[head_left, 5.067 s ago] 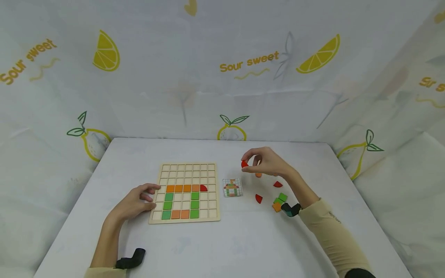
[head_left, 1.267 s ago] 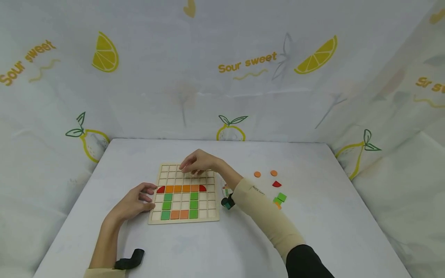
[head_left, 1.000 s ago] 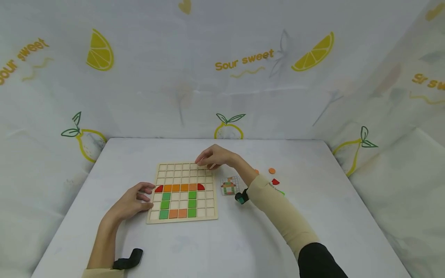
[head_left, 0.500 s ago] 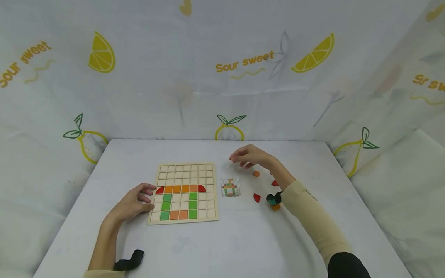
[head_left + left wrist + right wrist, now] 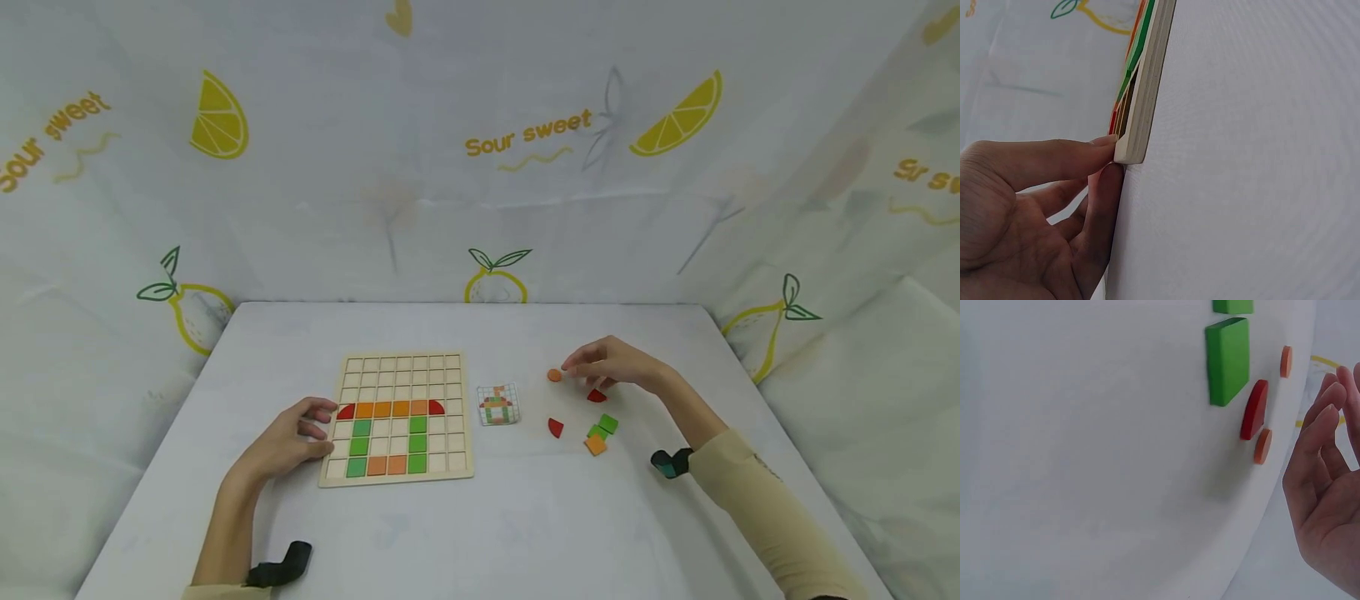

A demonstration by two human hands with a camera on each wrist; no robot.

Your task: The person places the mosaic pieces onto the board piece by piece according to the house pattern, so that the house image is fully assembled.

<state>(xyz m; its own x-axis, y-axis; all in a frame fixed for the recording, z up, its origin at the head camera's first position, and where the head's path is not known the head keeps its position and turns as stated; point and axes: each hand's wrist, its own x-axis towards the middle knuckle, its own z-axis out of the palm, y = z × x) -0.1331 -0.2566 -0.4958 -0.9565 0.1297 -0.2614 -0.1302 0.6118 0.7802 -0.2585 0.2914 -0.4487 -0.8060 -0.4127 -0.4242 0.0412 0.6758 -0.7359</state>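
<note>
Bracing the left edge of the wooden grid board (image 5: 455, 437), the left hand (image 5: 283, 437) is likely there to stop it sliding; its fingers touch the edge, bent but apparently not pinching. The picture card (image 5: 498, 404) lies just right of the board, presumably for easy comparison, with green squares (image 5: 608, 424) farther right, handy for the right hand (image 5: 621, 364). That hand hangs over the table (image 5: 480, 533), fingers angled leftward, relaxed and holding nothing, near an orange disc (image 5: 554, 375) and a red quarter-circle (image 5: 596, 396).

Right hand (image 5: 1329, 497) near red wedge (image 5: 1255, 410) on white table (image 5: 1097, 450)
Orange disc (image 5: 1264, 446) and green block (image 5: 1230, 361) just beside wedge; second disc (image 5: 1286, 362) near it, second block (image 5: 1233, 306) past first.
</note>
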